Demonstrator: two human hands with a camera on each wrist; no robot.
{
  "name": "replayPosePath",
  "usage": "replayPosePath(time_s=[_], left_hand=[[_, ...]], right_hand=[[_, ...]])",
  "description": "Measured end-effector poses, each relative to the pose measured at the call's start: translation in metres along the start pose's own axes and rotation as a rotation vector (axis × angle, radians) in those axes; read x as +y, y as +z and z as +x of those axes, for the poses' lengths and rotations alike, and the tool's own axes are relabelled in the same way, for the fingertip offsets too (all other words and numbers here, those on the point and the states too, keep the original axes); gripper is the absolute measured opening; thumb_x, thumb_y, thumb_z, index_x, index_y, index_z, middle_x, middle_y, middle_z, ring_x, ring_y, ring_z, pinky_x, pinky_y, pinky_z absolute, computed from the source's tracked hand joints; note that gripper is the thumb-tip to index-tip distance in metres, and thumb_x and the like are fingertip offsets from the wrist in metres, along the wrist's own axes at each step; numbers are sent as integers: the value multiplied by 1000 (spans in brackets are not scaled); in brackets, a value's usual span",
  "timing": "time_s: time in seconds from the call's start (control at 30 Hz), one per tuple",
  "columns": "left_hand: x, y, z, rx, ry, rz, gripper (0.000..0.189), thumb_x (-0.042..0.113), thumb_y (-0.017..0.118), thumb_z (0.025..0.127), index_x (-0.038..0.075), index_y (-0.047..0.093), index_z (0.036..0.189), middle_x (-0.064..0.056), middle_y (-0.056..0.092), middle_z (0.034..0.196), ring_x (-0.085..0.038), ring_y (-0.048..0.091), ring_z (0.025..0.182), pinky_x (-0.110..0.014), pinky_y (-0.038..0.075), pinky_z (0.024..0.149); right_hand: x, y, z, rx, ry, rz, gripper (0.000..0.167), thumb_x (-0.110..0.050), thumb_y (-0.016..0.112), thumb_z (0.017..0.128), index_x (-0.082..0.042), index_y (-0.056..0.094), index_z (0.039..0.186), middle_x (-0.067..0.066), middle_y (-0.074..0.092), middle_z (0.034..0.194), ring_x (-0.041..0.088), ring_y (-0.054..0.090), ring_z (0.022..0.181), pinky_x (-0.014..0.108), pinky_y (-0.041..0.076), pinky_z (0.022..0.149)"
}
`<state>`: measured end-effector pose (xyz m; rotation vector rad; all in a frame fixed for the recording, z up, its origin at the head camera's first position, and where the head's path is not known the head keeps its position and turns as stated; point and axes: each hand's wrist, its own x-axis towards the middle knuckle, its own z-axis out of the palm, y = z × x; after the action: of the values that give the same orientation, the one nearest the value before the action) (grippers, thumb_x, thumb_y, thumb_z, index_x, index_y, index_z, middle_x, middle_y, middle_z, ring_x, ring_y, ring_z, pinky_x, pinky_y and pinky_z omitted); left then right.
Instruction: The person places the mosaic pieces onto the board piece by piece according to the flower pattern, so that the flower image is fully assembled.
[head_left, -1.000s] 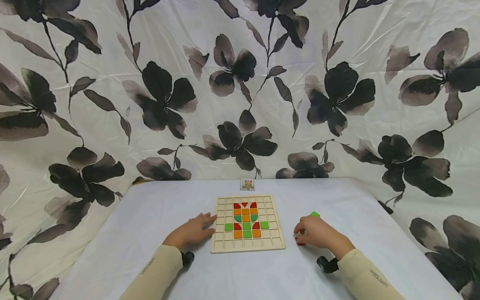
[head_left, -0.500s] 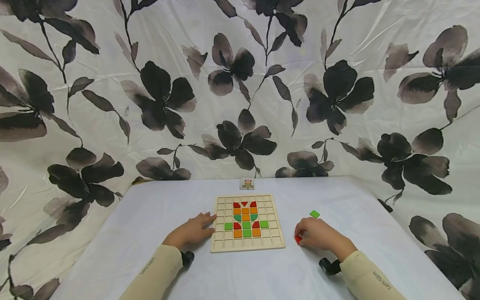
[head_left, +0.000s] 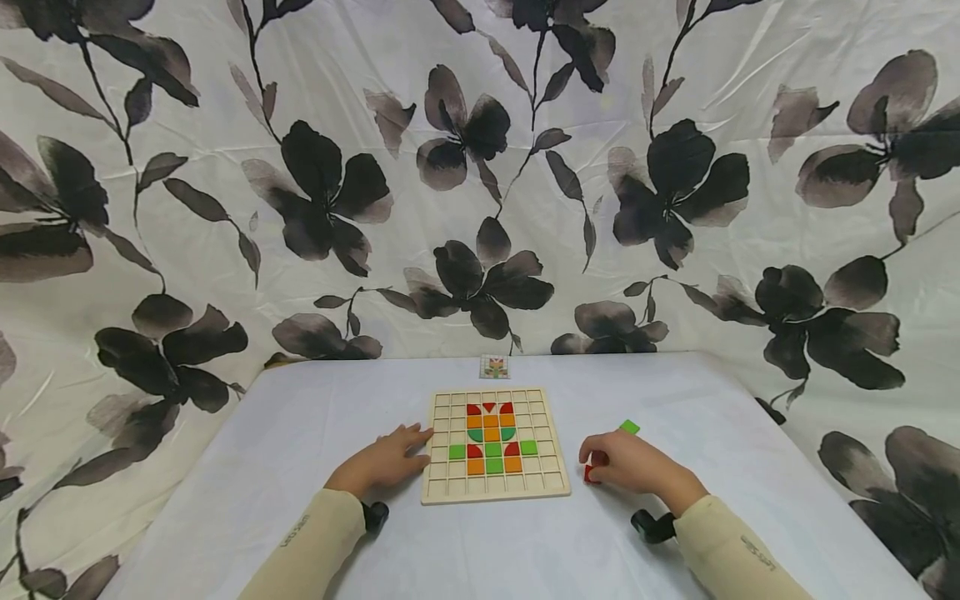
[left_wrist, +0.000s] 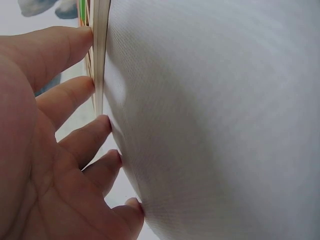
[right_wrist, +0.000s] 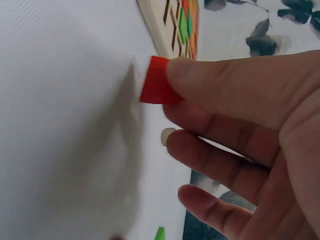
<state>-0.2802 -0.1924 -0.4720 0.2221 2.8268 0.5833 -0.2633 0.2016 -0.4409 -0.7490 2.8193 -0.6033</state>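
My right hand [head_left: 637,462] pinches a small red tile [right_wrist: 156,82] between thumb and forefinger, just right of the board. In the right wrist view its other fingers are loosely bent, and part of the tile is hidden behind the thumb. A square wooden grid board [head_left: 450,492] lies in the middle of the table, with red, orange and green tiles set in its centre cells. My left hand [head_left: 386,460] rests at the board's left side, fingers spread. Its thumb [left_wrist: 75,42] and forefinger touch the wooden edge, while the other fingertips are at the white cloth.
Beyond my right hand lies a loose green tile [head_left: 629,427]. A small picture card [head_left: 494,367] with a coloured pattern lies behind the board. The white-covered table [head_left: 330,400] ends at a hanging floral cloth [head_left: 465,167].
My right hand has taken hold of the red tile and shifted slightly left with it, toward the board. The left hand and the board have stayed put.
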Motion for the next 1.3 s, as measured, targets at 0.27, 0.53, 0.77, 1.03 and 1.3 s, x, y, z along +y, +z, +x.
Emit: replayPosePath(time_s=[0.27, 0.53, 0.77, 1.03, 1.3], left_hand=[[1, 0, 0, -12, -10, 0, 58, 39, 58, 94, 21, 43, 147, -10, 33, 157, -38, 20, 148, -61, 17, 118], [0, -1, -1, -6, -6, -21, 56, 38, 58, 94, 23, 44, 147, -9, 34, 157, -38, 20, 148, -63, 17, 117], [-1, -1, 0, -10, -5, -25, 57, 38, 58, 94, 24, 44, 147, -9, 34, 157, -37, 20, 148, -62, 17, 117], [1, -1, -2, -15, -13, -32, 57, 38, 58, 94, 23, 43, 147, -10, 33, 158, -37, 19, 149, -62, 17, 117], [1, -2, -2, -13, -14, -31, 57, 39, 58, 94, 24, 43, 147, -8, 33, 158, -37, 19, 149, -63, 17, 117]], right_hand=[[-10, 2, 13, 19, -70, 4, 8, -12, 70, 87, -18, 69, 91, -15, 63, 78, 3, 54, 73, 23, 48, 69], [-21, 7, 26, 12, -63, 164, 6, -16, 71, 87, -21, 68, 87, -13, 65, 82, 11, 55, 81, 29, 48, 76], [-26, 14, 39, 38, -14, 250, 5, -15, 70, 87, -19, 69, 89, -10, 66, 81, 12, 56, 79, 28, 48, 73], [-31, 25, 56, 57, 72, 408, 6, -18, 73, 85, -12, 72, 86, -4, 68, 78, 14, 56, 76, 28, 45, 68], [-39, 31, 67, 81, 254, 410, 6, -16, 72, 84, -13, 75, 79, -2, 67, 83, 15, 54, 76, 25, 44, 62]])
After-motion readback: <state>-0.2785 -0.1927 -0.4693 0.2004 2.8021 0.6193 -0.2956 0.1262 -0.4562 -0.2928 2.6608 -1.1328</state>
